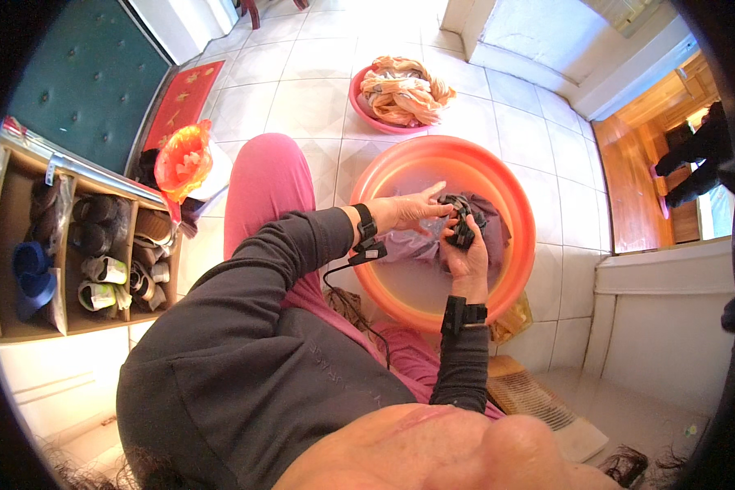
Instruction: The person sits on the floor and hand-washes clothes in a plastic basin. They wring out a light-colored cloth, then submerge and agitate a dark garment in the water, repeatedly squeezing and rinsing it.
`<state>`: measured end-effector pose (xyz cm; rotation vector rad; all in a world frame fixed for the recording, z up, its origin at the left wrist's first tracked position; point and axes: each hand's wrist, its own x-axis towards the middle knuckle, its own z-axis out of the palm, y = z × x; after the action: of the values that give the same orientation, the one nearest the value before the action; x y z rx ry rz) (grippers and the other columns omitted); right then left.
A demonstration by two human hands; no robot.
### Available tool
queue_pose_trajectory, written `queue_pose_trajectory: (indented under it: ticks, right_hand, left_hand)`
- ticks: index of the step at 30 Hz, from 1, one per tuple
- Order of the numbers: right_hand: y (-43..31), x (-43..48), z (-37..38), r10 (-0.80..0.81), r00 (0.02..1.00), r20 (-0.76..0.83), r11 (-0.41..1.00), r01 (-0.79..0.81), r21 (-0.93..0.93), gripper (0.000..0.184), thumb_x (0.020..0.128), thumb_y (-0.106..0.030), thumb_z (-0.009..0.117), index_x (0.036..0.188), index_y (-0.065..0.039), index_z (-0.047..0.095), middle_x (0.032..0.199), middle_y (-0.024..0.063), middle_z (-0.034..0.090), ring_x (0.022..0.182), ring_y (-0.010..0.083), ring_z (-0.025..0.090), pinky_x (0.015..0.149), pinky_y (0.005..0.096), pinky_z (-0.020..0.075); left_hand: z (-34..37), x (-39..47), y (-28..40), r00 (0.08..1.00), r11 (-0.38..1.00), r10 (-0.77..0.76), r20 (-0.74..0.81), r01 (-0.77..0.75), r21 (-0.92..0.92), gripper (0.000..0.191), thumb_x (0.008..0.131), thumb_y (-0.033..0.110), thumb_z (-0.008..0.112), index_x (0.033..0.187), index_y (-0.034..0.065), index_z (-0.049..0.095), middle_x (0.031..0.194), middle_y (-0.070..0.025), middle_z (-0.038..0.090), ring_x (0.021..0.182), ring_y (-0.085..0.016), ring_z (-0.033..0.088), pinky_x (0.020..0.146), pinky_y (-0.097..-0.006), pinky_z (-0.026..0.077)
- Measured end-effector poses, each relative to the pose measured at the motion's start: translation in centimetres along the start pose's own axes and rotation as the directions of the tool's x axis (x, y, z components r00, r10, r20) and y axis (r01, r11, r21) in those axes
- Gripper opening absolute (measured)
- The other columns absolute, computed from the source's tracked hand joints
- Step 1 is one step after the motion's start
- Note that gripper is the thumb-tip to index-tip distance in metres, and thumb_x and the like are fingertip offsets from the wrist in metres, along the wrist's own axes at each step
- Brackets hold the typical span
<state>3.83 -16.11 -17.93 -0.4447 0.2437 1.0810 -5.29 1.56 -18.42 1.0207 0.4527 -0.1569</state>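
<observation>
A dark checked cloth [460,225] is bunched up above a large orange plastic basin [522,226]. My right hand [467,260] cups the cloth from below, its fingers curled round it. From the left my left hand [413,211] reaches over the basin, fingers spread and thumb raised, with fingertips against the cloth's edge. Cloudy water [404,288] fills the lower part of the basin, and a greyish-purple cloth [493,233] lies soaking in it. Both wrists wear black bands, and a cable runs from the device at my left wrist.
Beyond the basin, a smaller pink basin [367,116] holds peach fabric [404,92]. A wooden washboard [535,392] lies beside my right forearm. At left are a shoe rack [67,245], a bin with an orange bag [185,162] and a red mat [180,104]. A person's dark-clothed legs [688,159] show at far right.
</observation>
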Motion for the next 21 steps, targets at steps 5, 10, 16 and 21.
queue_pose_trajectory:
  ticks: [5,10,16,21]
  right_hand:
    - [1.0,0.0,1.3,0.175,0.961,0.212,0.938,-0.228,0.260,0.036,0.107,-0.023,0.055,0.134,0.000,0.053,0.115,0.0156,0.062,0.094,0.0220,0.060,0.073,0.0324,0.0526]
    - [2.1,-0.1,1.0,0.292,0.896,0.336,0.880,-0.389,0.272,0.044,0.109,-0.038,0.050,0.138,-0.004,0.051,0.115,0.0166,0.056,0.093,0.0218,0.056,0.074,0.0307,0.0529]
    - [2.5,-0.2,0.2,0.315,0.941,0.123,0.947,-0.304,-0.103,0.036,0.107,-0.041,0.057,0.119,-0.007,0.055,0.091,0.0085,0.060,0.070,0.0160,0.056,0.053,0.0237,0.0452]
    - [2.6,0.4,-1.0,0.084,0.988,-0.129,0.606,-0.153,-0.780,0.031,0.097,-0.035,0.069,0.108,-0.008,0.058,0.076,0.0026,0.059,0.057,0.0139,0.055,0.044,0.0266,0.0401]
  left_hand:
    - [0.9,0.1,-1.2,0.965,0.906,0.005,0.264,0.108,-0.410,0.069,0.095,0.051,0.071,0.146,0.0115,0.049,0.136,-0.0118,0.053,0.127,-0.025,0.047,0.097,-0.0499,0.048]
    - [1.4,0.6,-0.1,0.977,0.931,0.098,0.187,-0.024,-0.364,0.048,0.101,0.040,0.068,0.134,0.0080,0.057,0.095,0.0000,0.067,0.081,-0.009,0.066,0.064,-0.0257,0.060]
    - [1.5,0.9,0.7,0.979,0.944,0.176,0.105,-0.137,-0.300,0.039,0.099,0.020,0.072,0.134,0.0144,0.055,0.106,0.0006,0.058,0.090,-0.011,0.061,0.077,-0.0299,0.055]
    - [1.2,2.5,-1.4,0.985,0.963,0.171,0.027,-0.162,-0.213,0.027,0.097,0.013,0.072,0.120,0.0124,0.059,0.106,-0.0009,0.057,0.098,-0.015,0.058,0.085,-0.0326,0.053]
